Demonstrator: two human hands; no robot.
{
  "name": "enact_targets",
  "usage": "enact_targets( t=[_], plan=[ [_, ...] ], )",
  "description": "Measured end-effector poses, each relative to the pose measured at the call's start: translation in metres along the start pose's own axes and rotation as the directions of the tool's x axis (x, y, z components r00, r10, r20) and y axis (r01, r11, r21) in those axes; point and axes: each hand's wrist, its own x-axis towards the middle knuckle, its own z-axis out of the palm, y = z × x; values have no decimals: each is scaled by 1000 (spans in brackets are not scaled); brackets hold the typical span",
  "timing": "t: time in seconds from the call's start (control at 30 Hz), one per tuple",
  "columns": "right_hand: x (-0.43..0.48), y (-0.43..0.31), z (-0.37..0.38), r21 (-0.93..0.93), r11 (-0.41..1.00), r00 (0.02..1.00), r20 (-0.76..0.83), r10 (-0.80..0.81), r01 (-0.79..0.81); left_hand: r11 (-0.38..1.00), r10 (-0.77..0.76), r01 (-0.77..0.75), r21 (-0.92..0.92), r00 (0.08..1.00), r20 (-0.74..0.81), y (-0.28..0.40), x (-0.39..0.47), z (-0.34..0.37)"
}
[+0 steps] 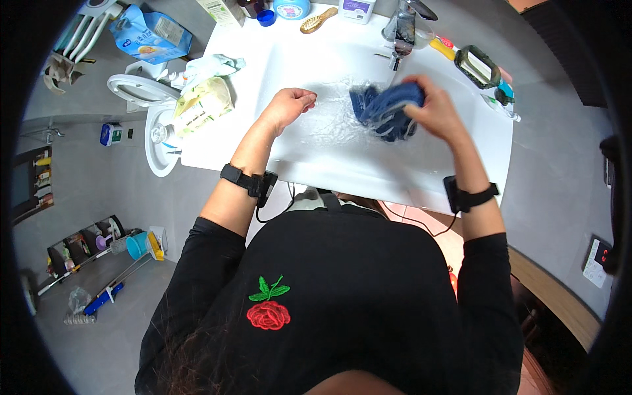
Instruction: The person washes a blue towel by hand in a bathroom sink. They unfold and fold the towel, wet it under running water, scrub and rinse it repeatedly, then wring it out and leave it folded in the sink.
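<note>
My right hand grips a wet dark-blue cloth with pale edging, and motion blurs both a little. The cloth hangs bunched just below the chrome faucet, over the right part of a white washbasin. Rippling water covers the basin floor left of the cloth. Over the basin's left side, my left hand has its fingers curled together, and nothing shows in them.
Along the back rim are a wooden hairbrush, a blue cap and a white bottle. A soap dish sits at the right rim. On the left lie a yellow-green packet and a pale cloth, beside a toilet.
</note>
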Motion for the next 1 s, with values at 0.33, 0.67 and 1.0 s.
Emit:
enact_targets(
  t=[0.33, 0.67, 1.0],
  plan=[
    [8, -63, -91, 24, 974, 933, -292, -209, 226, 621, 10, 114, -775, 988, 154, 8, 16, 21],
    [-13, 129, 101, -458, 705, 809, -54, 585, -541, 505, -24, 187, -843, 979, 203, -2, 24, 29],
    [-11, 134, 110, -694, 636, 808, 132, 575, -339, 930, -261, 233, -284, 963, -64, -41, 70, 49]
  ],
)
